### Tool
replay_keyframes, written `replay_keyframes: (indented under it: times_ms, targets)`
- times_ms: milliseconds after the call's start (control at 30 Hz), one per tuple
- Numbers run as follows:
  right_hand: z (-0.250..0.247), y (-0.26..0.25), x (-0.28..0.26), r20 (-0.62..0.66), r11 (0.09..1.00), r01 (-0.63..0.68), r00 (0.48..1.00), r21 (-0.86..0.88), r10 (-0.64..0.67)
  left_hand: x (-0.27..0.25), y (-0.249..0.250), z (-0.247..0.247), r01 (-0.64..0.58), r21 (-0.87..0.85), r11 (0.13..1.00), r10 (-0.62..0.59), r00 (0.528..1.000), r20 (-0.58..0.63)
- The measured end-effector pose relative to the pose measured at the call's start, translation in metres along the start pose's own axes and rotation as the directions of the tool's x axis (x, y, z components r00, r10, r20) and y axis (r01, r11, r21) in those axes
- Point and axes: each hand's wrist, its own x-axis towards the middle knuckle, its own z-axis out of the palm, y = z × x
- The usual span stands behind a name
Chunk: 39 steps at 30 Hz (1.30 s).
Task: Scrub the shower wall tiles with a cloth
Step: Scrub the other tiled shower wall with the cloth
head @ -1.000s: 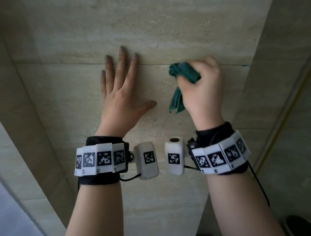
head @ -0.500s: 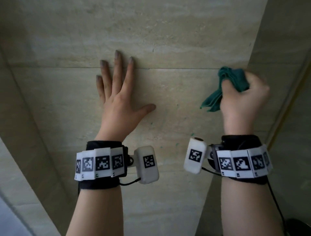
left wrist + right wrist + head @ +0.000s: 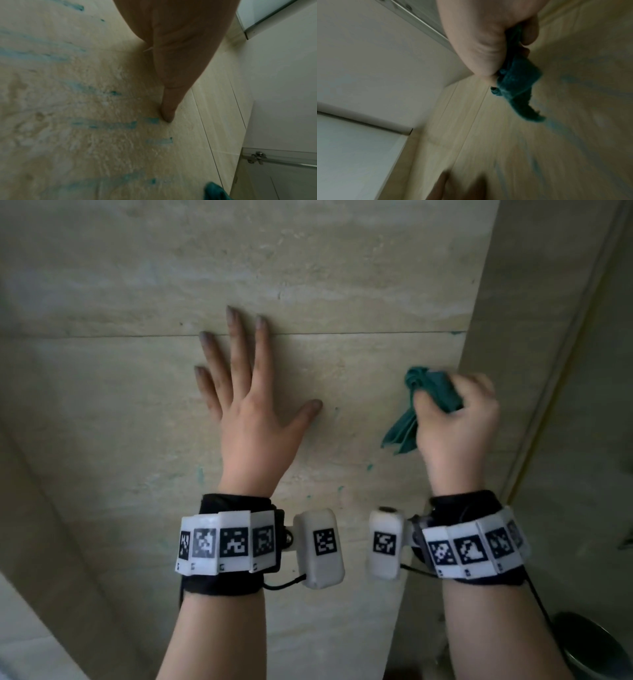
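Observation:
The beige shower wall tiles (image 3: 342,285) fill the head view, with small teal smears (image 3: 369,466) low between my wrists. My left hand (image 3: 253,405) lies flat on the wall, fingers straight and spread, thumb out to the right. My right hand (image 3: 455,419) grips a bunched dark green cloth (image 3: 428,392) against the tile near the right corner; a loose end hangs down to the left. In the left wrist view teal streaks (image 3: 109,125) mark the tile beside my thumb (image 3: 169,113). In the right wrist view the cloth (image 3: 518,86) sticks out of my curled fingers (image 3: 481,44).
A side wall (image 3: 548,371) meets the tiled wall at the right corner, with a metal frame strip along it. A dark round object (image 3: 589,645) sits at the lower right. A glass door frame with a metal fitting (image 3: 257,157) shows in the left wrist view.
My right hand swept the cloth right toward the corner, then came down and back left a little. My left hand stayed flat on the wall.

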Motion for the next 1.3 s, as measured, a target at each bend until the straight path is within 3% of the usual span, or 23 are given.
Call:
replay_keyframes:
  times_ms: [133, 300, 567, 633, 800, 1033, 1167, 1300]
  targets:
    - [-0.003, 0.011, 0.017, -0.088, 0.998, -0.07, 0.994, 0.005, 0.07, 0.0, -0.002, 0.0, -0.004, 0.012, 1.0, 0.004, 1.0, -0.009]
    - [0.01, 0.007, -0.04, -0.016, 0.999, 0.004, 1.0, 0.033, -0.004, 0.001, 0.0, 0.0, -0.005, 0.016, 1.0, 0.005, 1.0, 0.001]
    - [-0.001, 0.02, 0.018, -0.119, 0.985, -0.145, 0.98, 0.097, 0.157, -0.001, -0.002, 0.0, -0.011, 0.024, 1.0, 0.011, 1.0, 0.007]
    - [0.002, 0.018, 0.001, -0.115, 0.992, -0.11, 0.987, 0.06, 0.116, -0.001, -0.003, 0.0, -0.011, 0.027, 1.0, 0.011, 1.0, -0.001]
    - [0.009, 0.007, -0.042, 0.03, 1.0, 0.026, 0.999, -0.013, -0.025, -0.001, 0.0, 0.001, -0.01, 0.026, 1.0, 0.011, 1.0, -0.01]
    - [-0.002, 0.01, 0.031, -0.136, 0.99, -0.115, 0.983, 0.08, 0.126, -0.003, -0.013, -0.005, -0.06, 0.033, 0.998, 0.06, 0.998, -0.006]
    - [0.001, 0.0, 0.058, -0.199, 0.995, -0.104, 0.975, 0.0, 0.102, -0.003, -0.023, -0.01, -0.102, 0.045, 0.994, 0.102, 0.995, 0.002]
    - [0.01, -0.01, 0.035, -0.162, 0.995, -0.023, 0.987, -0.094, 0.007, -0.003, -0.025, -0.011, -0.114, 0.037, 0.993, 0.114, 0.993, 0.0]
